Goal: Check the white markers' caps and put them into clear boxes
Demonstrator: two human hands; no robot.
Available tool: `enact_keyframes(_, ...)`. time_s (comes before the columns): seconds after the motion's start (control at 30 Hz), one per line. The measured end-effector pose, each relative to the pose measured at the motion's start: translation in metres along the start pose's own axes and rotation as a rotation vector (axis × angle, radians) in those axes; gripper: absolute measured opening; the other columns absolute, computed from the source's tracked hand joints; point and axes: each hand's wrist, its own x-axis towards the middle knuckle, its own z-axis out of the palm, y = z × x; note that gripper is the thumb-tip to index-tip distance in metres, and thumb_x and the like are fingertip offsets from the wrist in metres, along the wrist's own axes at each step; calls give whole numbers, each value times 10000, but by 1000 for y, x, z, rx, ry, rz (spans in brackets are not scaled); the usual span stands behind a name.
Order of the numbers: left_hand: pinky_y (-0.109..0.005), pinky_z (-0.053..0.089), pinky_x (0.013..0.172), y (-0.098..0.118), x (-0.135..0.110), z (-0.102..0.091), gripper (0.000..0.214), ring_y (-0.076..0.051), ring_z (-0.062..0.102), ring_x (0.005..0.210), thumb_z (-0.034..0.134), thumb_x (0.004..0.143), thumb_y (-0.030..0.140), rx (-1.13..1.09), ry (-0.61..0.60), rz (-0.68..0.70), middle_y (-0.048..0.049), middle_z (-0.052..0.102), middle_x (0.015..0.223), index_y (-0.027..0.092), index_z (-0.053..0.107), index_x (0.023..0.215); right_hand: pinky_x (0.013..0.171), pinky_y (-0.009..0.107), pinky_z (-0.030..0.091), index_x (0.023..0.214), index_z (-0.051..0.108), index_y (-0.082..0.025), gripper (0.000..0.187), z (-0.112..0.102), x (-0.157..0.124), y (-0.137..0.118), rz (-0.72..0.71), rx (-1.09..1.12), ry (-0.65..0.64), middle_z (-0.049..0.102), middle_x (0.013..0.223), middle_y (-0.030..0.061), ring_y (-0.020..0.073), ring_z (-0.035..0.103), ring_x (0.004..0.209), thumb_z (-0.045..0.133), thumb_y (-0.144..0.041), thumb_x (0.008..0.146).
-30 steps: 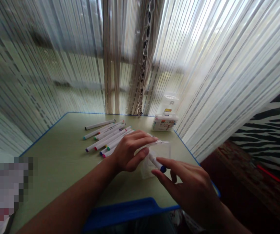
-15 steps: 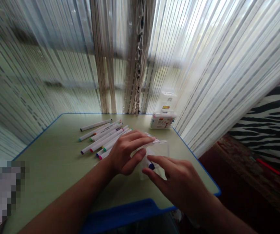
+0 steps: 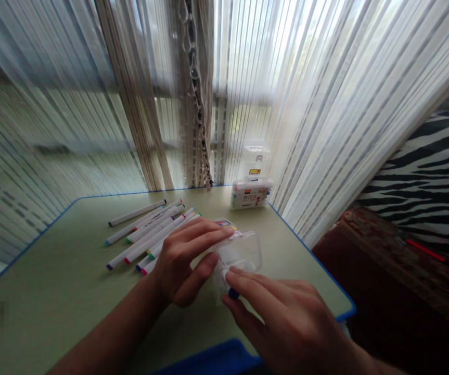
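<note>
A clear plastic marker case [image 3: 253,250] lies opened out on the table in front of me. My left hand [image 3: 185,260] grips its left side, fingers along the far edge and thumb on the near part. Between thumb and fingertips, my right hand [image 3: 279,307] pinches a white marker with a dark blue end [image 3: 233,294]. The marker points into the case, and my fingers partly cover it. Left of my left hand, several white markers [image 3: 152,234] with coloured ends lie in a loose pile, the nearest ones partly behind that hand.
A second clear case [image 3: 251,198], filled with markers and with its lid up, stands at the table's far right. The pale green table [image 3: 60,271] has a blue rim. String curtains [image 3: 286,104] hang behind it, and a zebra-striped cloth [image 3: 419,182] is at the right.
My right hand has brought the blue-ended marker lower and closer against the case. The left hand stays on the case. The whole view has shifted somewhat.
</note>
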Motion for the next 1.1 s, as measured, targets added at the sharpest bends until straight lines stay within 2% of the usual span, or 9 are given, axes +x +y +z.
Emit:
enact_keyframes(0.1, -411, 523, 872, 1, 0, 0, 460, -261, 655, 1015, 515, 804, 149, 16, -10, -13, -149, 701, 1132, 97, 658, 1238, 641, 195, 602, 1012, 720, -85, 176, -8, -4, -1, -72, -55, 57, 791, 992, 93, 166, 773, 800, 566, -105, 930)
enact_keyframes(0.27, -416, 534, 852, 4, 1, -1, 455, -269, 664, 993, 516, 799, 160, 44, -12, -25, -150, 708, 1109, 101, 668, 1224, 631, 220, 631, 1012, 747, -173, 217, -16, -8, -3, -43, -87, -33, 776, 1039, 56, 183, 778, 758, 554, -120, 930)
enact_keyframes(0.43, -434, 521, 873, 6, 2, -2, 448, -272, 666, 981, 522, 792, 164, 57, -9, -37, -146, 721, 1098, 113, 672, 1211, 646, 216, 616, 1032, 718, -142, 176, -5, -6, 4, 50, 43, -35, 797, 955, 70, 179, 773, 755, 567, -163, 944)
enact_keyframes(0.63, -433, 527, 863, 6, 2, 0, 451, -274, 672, 969, 526, 780, 176, 52, 6, -31, -141, 724, 1088, 116, 671, 1203, 543, 210, 546, 967, 697, -166, 172, 13, -3, 11, 131, 115, -83, 780, 838, 59, 152, 732, 627, 545, -248, 974)
enact_keyframes(0.8, -419, 541, 831, 5, 2, 2, 458, -265, 676, 955, 523, 763, 164, 59, 37, -11, -136, 729, 1087, 119, 675, 1193, 530, 197, 506, 960, 692, -182, 170, 17, -3, 11, 189, 121, -105, 746, 723, 36, 141, 704, 577, 571, -302, 968)
enact_keyframes(1.1, -406, 557, 766, 8, 6, 1, 435, -253, 689, 884, 519, 770, 173, 57, 63, -16, -148, 742, 1017, 108, 696, 1162, 530, 234, 466, 1009, 649, -211, 102, 18, -5, 13, 240, 161, -182, 734, 750, -8, 142, 670, 547, 614, -274, 936)
